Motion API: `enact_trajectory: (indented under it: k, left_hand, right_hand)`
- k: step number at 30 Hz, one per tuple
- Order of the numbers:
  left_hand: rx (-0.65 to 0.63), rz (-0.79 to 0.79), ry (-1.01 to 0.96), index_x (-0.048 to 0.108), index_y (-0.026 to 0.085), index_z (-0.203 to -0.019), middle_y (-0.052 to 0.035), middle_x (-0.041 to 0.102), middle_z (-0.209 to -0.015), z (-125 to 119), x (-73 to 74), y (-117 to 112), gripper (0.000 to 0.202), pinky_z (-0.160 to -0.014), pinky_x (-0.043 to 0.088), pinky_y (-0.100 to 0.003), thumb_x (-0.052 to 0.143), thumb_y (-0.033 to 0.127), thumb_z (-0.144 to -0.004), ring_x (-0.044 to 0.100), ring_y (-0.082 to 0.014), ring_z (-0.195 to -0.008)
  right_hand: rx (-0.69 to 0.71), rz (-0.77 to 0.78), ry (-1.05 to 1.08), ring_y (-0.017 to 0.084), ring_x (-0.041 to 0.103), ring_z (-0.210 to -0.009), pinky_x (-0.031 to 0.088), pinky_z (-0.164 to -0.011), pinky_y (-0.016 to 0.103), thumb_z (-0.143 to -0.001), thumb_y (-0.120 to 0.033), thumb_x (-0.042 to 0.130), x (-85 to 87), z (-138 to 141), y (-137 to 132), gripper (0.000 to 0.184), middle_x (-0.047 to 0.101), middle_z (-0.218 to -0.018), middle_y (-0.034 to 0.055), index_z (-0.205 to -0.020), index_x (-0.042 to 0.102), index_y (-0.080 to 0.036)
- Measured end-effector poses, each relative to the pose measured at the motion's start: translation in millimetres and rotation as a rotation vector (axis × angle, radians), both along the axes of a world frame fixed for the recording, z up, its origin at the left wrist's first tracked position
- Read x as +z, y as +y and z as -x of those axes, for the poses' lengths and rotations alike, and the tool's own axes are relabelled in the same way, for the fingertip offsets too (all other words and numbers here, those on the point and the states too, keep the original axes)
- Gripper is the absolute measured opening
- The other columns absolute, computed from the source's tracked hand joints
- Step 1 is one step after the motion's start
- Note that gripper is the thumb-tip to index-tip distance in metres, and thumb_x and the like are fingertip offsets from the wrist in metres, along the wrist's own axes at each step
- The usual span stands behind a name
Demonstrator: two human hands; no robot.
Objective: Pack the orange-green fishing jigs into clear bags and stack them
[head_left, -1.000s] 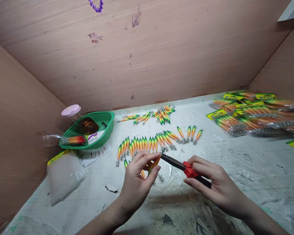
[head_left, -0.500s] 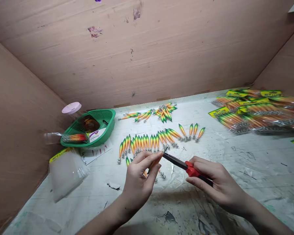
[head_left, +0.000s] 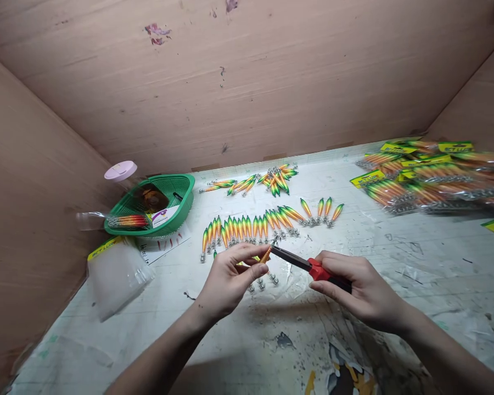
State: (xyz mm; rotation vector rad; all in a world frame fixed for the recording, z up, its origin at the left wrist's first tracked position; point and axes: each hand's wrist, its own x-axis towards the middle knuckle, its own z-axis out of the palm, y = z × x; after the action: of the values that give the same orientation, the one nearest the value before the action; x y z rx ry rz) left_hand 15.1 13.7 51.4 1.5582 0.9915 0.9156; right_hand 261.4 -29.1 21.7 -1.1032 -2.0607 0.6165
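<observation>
Plywood walls are boxing in a scuffed white table on three sides. Left hand is hovering over the table's middle, toward the near edge, thumb and fingertips pinching down on one orange-green lure by its body, tip poking out to the right. Right hand is wrapping closed around the red handles of the pliers, whose dark nose is meeting the lure's exposed end; whether the nose is biting on metal is too small to tell. Just beyond the hands a row of lures is lying side by side, and a looser bunch is sitting near the back edge. A few hook ends are showing on the table right under the left hand's fingers. Green basket is sitting at the back left corner, a pink lid behind it, clear bags lying along the left edge. Packed bags are piling up in the back right corner. Judging by looks, the lure is coming across as light, rigid and glossy, so probably slippery; its hook end is looking sharp and snaggy. Painted body is looking like the safe place to grip, keeping skin off the hooks.
</observation>
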Motion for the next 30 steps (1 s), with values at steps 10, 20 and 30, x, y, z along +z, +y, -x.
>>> enact_trajectory:
  k: [10, 20, 30]
  left_hand:
    - [0.101, -0.047, 0.093, 0.076, 0.020, -0.105, -0.0073, 0.066, -0.093, -2, 5.7, -16, 0.027, -0.060, 0.054, -0.023, 0.068, 0.021, -0.080, 0.063, -0.0137, -0.073]
    - [-0.064, 0.487, -0.258, 0.079, 0.023, -0.096, -0.0029, 0.066, -0.076, 2, -1.2, -11, 0.032, -0.063, 0.053, -0.025, 0.085, 0.033, -0.066, 0.059, -0.0105, -0.065]
    - [0.054, 0.564, -0.330, 0.078, 0.020, -0.096, -0.0030, 0.069, -0.077, 1, 0.3, -11, 0.040, -0.066, 0.054, -0.024, 0.090, 0.032, -0.060, 0.063, -0.0105, -0.067]
  right_hand:
    - [0.032, 0.043, 0.048, 0.011, 0.050, -0.060, 0.038, -0.055, 0.022, -0.094, -0.030, 0.054, 2.9, 5, 0, 0.026, 0.052, -0.068, 0.0000, -0.070, 0.051, -0.019]
    - [0.113, 0.179, 0.104, 0.010, 0.044, -0.057, 0.034, -0.055, 0.023, -0.095, -0.039, 0.052, 5.7, 8, -2, 0.034, 0.046, -0.064, -0.0025, -0.068, 0.049, -0.019]
    - [0.035, 0.041, 0.137, 0.015, 0.058, -0.073, 0.045, -0.064, 0.026, -0.091, -0.029, 0.058, 7.8, -8, 7, 0.024, 0.061, -0.082, 0.0051, -0.070, 0.054, -0.019]
